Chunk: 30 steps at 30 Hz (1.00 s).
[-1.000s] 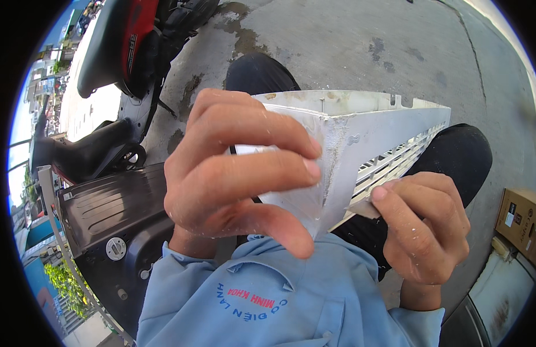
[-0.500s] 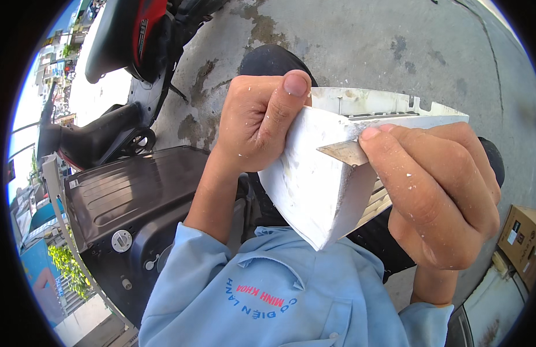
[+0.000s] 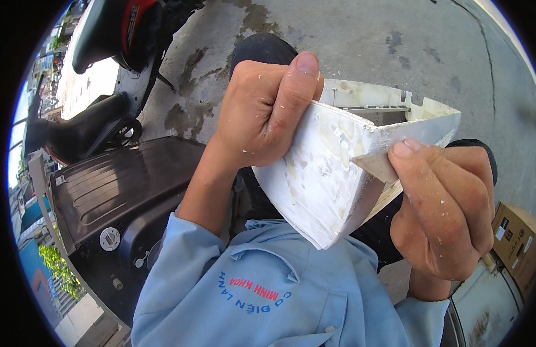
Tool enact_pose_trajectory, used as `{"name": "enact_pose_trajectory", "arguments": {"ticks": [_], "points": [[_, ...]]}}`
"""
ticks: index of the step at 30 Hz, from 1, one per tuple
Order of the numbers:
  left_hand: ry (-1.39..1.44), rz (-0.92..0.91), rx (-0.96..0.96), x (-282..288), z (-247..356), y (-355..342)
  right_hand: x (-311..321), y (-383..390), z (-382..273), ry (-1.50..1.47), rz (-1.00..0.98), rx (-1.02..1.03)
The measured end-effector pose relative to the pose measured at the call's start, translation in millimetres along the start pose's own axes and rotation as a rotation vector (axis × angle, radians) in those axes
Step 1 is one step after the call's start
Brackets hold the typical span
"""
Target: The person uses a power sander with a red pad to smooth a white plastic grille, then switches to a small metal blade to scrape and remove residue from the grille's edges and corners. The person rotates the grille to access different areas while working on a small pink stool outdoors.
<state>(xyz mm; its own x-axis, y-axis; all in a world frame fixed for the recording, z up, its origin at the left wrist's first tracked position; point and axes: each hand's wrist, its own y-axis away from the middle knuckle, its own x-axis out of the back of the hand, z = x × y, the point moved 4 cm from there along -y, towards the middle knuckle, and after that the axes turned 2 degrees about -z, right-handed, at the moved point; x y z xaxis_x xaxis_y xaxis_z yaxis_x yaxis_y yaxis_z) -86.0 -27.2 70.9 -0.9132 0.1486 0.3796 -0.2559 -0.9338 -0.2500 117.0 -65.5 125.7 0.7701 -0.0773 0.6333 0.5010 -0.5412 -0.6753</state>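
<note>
Head view: left hand (image 3: 262, 110) curled tight round upper left edge of white plastic housing (image 3: 325, 179), thumb pressed flat along its smeared face. Right hand (image 3: 447, 214) closed, fingers pinching small flat scraper (image 3: 376, 166), its blade touching housing's right edge. Housing held up over lap, well above concrete ground (image 3: 360, 40). Dark scooter (image 3: 106, 196) at left, cardboard box (image 3: 519, 243) at right edge

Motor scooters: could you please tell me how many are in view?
2: a red and black scooter at upper left, and a dark scooter beside the person's left arm. Others may be hidden.
</note>
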Motion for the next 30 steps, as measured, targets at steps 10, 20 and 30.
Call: {"name": "enact_pose_trajectory", "arguments": {"ticks": [10, 20, 30], "points": [[0.006, 0.03, 0.066, 2.1, -3.5, 2.1, -1.6, 5.5, -8.3, -0.032, -0.037, -0.013], [-0.035, 0.056, 0.078, 4.9, -6.0, 0.4, -3.6, 12.0, -19.3, -0.078, -0.105, -0.048], [-0.015, 0.031, 0.12, 6.5, -9.0, 1.3, -5.0, 13.1, -22.3, -0.129, -0.089, -0.108]]}}
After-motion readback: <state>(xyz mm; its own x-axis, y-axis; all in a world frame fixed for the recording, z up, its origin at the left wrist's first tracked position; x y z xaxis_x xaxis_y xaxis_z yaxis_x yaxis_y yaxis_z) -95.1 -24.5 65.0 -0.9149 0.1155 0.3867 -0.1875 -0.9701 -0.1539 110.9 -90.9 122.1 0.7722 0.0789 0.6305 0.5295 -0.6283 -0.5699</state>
